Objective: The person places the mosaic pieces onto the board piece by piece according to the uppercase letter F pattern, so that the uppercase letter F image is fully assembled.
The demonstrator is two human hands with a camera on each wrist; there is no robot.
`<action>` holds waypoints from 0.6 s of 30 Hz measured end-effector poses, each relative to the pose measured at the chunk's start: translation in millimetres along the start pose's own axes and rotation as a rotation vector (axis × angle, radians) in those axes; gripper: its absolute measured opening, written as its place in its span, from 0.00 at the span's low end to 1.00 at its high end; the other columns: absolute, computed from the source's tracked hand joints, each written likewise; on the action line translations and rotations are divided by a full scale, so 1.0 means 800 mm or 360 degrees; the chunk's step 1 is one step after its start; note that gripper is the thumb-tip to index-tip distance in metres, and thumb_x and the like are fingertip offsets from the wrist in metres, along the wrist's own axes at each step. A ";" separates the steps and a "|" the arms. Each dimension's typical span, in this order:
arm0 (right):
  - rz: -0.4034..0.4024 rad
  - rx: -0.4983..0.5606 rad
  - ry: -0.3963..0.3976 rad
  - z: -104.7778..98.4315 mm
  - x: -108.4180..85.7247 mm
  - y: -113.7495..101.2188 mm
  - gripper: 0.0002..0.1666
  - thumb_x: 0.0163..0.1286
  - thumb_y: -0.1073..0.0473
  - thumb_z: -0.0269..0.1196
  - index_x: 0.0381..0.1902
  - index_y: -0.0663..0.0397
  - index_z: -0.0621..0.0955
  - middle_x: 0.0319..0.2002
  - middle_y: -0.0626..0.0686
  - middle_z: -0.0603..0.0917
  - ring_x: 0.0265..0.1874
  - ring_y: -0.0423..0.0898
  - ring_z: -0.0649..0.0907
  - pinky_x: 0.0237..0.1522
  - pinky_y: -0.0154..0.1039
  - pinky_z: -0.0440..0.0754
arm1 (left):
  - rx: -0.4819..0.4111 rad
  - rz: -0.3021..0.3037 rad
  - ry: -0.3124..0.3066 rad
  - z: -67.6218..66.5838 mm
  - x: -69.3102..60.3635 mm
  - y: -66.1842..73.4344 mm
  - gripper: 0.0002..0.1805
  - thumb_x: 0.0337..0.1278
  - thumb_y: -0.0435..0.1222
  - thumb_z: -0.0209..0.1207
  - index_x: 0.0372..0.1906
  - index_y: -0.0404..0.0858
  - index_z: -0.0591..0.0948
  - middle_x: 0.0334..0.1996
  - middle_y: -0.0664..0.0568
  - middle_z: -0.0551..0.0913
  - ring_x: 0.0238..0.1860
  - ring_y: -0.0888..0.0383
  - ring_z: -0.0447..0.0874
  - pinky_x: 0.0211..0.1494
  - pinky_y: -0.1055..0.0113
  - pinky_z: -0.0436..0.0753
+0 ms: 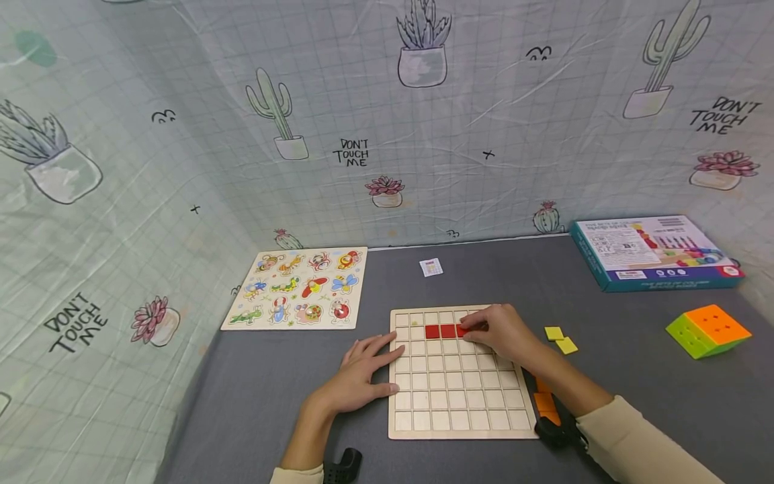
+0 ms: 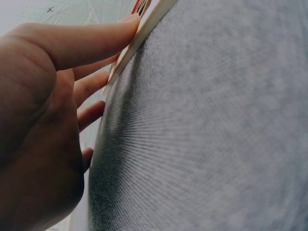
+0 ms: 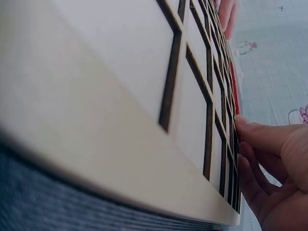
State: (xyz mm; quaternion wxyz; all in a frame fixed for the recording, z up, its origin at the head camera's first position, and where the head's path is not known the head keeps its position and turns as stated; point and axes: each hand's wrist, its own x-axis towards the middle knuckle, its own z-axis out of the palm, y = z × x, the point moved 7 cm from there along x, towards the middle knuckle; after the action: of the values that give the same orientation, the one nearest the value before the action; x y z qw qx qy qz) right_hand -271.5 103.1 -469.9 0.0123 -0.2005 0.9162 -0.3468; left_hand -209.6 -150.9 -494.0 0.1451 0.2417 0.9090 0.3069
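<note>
A wooden grid board [image 1: 441, 421] lies flat on the grey table. In its second row from the back sit two red square tiles [image 1: 439, 331], side by side. My right hand [image 1: 500, 331] reaches over the board and pinches a third red tile [image 1: 461, 329] at the right end of that row; its fingers partly cover the tile. In the right wrist view the thumb [image 3: 262, 134] touches the grid beside the red strip. My left hand [image 1: 357, 376] rests with spread, fairly straight fingers against the board's left edge, also seen in the left wrist view.
Two yellow tiles [image 1: 561, 340] lie right of the board, and orange tiles [image 1: 546, 406] lie partly under the right forearm. An insect puzzle board [image 1: 296, 289], a small white card [image 1: 431, 267], a game box [image 1: 659, 252] and an orange-green cube [image 1: 709, 331] stand around.
</note>
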 end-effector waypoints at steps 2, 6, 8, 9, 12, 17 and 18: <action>0.0005 0.0002 -0.0009 0.000 -0.001 0.000 0.12 0.62 0.63 0.73 0.44 0.55 0.91 0.47 0.55 0.92 0.50 0.57 0.88 0.52 0.51 0.87 | -0.0003 -0.0006 0.0000 0.001 0.000 -0.001 0.36 0.65 0.46 0.64 0.76 0.47 0.69 0.83 0.51 0.56 0.82 0.43 0.51 0.78 0.29 0.43; 0.0000 0.0018 -0.0070 -0.001 -0.002 0.002 0.14 0.62 0.63 0.73 0.47 0.56 0.90 0.49 0.56 0.91 0.49 0.55 0.88 0.51 0.49 0.88 | -0.0009 -0.0004 0.0001 0.002 0.001 0.000 0.36 0.65 0.47 0.64 0.76 0.48 0.69 0.83 0.52 0.56 0.81 0.43 0.51 0.78 0.30 0.44; -0.0005 0.0040 -0.0114 -0.003 -0.004 0.003 0.15 0.63 0.63 0.72 0.49 0.57 0.90 0.50 0.57 0.90 0.46 0.52 0.88 0.49 0.47 0.88 | -0.0014 0.0001 0.0000 0.002 0.001 0.001 0.36 0.65 0.47 0.64 0.76 0.48 0.69 0.83 0.52 0.56 0.81 0.43 0.51 0.78 0.30 0.44; -0.0004 0.0051 -0.0138 -0.005 -0.006 0.003 0.16 0.63 0.62 0.72 0.50 0.57 0.89 0.50 0.56 0.90 0.46 0.51 0.88 0.49 0.46 0.88 | -0.0016 0.0002 -0.0002 0.002 0.001 0.001 0.36 0.65 0.47 0.64 0.76 0.47 0.69 0.83 0.51 0.56 0.81 0.43 0.51 0.78 0.30 0.44; 0.0013 0.0094 -0.0184 -0.014 -0.012 0.004 0.20 0.64 0.61 0.72 0.54 0.57 0.87 0.51 0.57 0.89 0.46 0.50 0.87 0.49 0.46 0.89 | -0.0023 -0.0001 -0.0004 0.002 0.001 0.002 0.36 0.64 0.47 0.64 0.76 0.47 0.69 0.83 0.51 0.56 0.81 0.43 0.51 0.78 0.30 0.45; 0.0041 0.0062 -0.0183 -0.035 -0.023 0.007 0.24 0.66 0.57 0.71 0.60 0.54 0.84 0.54 0.60 0.88 0.43 0.51 0.87 0.41 0.41 0.88 | -0.0016 -0.0002 0.0009 0.000 0.000 0.003 0.36 0.63 0.46 0.65 0.76 0.46 0.70 0.82 0.50 0.56 0.80 0.42 0.52 0.77 0.30 0.46; 0.0036 0.0040 -0.0175 -0.040 -0.025 0.007 0.24 0.67 0.56 0.71 0.61 0.54 0.84 0.55 0.61 0.88 0.40 0.49 0.86 0.38 0.39 0.87 | -0.0012 0.0001 0.0011 -0.001 0.000 0.003 0.37 0.63 0.46 0.65 0.76 0.46 0.70 0.82 0.50 0.57 0.80 0.42 0.53 0.77 0.30 0.46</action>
State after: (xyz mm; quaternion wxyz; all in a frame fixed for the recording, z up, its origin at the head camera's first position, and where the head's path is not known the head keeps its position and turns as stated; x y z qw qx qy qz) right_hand -260.0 134.9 -451.5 0.0689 -0.2088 0.9118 -0.3468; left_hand -209.4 -149.5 -492.2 0.1428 0.2403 0.9083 0.3112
